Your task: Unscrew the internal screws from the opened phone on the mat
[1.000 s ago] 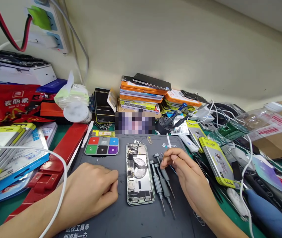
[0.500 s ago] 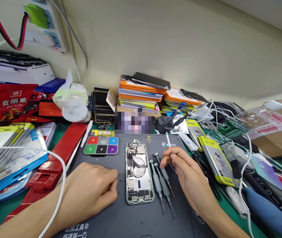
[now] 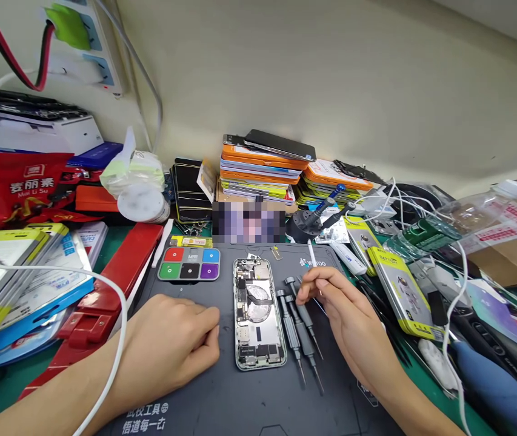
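Observation:
An opened phone (image 3: 259, 333) lies face up on the dark work mat (image 3: 240, 402), its inner parts and a round coil showing. Just left of it my left hand (image 3: 185, 339) rests on the mat, fingers curled into a loose fist. Several grey screwdrivers (image 3: 302, 333) lie side by side to the phone's right. My right hand (image 3: 340, 309) hovers by their handles, fingers bent and tips drawn together; whatever sits between them is too small to name. A thin white stick (image 3: 311, 251) shows just beyond these fingers, its lower part hidden.
A colour-block tray (image 3: 189, 264) sits at the mat's upper left. Behind the mat stand a screwdriver holder (image 3: 306, 227) and stacked boxes (image 3: 260, 169). Battery boxes (image 3: 403, 290) and a plastic bottle (image 3: 449, 227) crowd the right; a white cable (image 3: 119, 339) crosses my left forearm.
The whole view has shifted slightly, so things appear a little further right and higher. Both hands keep nearly the same pose, and the phone and screwdrivers stay in place.

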Motion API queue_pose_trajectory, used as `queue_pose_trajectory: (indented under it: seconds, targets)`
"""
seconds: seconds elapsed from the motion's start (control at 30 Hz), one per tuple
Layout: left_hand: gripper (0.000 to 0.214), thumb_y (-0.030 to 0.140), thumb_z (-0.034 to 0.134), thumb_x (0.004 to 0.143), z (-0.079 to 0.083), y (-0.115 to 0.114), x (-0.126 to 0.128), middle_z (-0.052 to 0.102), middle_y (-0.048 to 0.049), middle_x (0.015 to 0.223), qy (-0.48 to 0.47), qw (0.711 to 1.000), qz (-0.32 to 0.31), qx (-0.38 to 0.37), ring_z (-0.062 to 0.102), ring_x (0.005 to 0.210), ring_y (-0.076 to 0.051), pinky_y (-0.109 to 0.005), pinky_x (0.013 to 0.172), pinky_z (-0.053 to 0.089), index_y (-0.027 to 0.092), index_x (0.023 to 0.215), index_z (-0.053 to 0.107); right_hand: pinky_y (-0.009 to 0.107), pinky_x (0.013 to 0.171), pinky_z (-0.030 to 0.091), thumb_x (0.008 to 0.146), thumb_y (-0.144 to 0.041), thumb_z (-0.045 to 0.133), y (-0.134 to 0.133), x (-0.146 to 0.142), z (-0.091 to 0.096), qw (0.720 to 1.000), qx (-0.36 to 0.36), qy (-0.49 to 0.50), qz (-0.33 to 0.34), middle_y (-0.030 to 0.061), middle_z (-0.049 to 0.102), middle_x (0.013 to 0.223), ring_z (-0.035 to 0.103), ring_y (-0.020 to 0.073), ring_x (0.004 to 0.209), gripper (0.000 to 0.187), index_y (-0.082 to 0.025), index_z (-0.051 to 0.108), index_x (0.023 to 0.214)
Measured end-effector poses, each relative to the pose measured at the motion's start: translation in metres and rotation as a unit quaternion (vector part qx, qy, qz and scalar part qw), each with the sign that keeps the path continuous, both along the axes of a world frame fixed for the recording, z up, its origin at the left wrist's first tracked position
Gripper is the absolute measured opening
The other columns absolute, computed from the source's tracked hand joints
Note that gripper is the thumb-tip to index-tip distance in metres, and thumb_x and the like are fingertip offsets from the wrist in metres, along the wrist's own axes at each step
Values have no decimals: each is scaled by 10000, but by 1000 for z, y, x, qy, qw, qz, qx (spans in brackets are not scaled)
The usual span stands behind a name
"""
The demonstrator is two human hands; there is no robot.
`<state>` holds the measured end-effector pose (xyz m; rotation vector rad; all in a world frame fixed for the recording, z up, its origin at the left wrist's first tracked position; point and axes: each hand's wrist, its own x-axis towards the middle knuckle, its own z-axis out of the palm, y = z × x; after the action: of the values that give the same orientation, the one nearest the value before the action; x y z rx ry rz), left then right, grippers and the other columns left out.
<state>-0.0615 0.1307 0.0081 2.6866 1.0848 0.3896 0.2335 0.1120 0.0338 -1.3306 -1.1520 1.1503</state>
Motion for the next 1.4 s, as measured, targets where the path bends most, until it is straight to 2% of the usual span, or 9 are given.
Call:
queue_pose_trajectory:
  seconds: [0.87, 1.4]
  targets:
    - [252, 163, 436, 950, 0, 0, 1, 597, 50, 596, 7, 1000, -1, -7, 605, 510, -184, -356, 542, 263, 250, 714, 433, 366, 849, 466, 1021, -432, 655, -1, -3, 3, 1000, -10, -5, -6, 28, 717, 845, 631, 239, 870, 196, -262, 745, 980]
    - [250, 157, 436, 948, 0, 0, 0, 607, 50, 600, 4, 1000, -3, -2, 610, 511, -180, -360, 540, 272, 252, 717, 449, 368, 852, 526, 1000, -384, 672, 3, 2, 7, 998, -30, 49, -6, 45, 717, 852, 657, 234, 870, 165, -239, 749, 982]
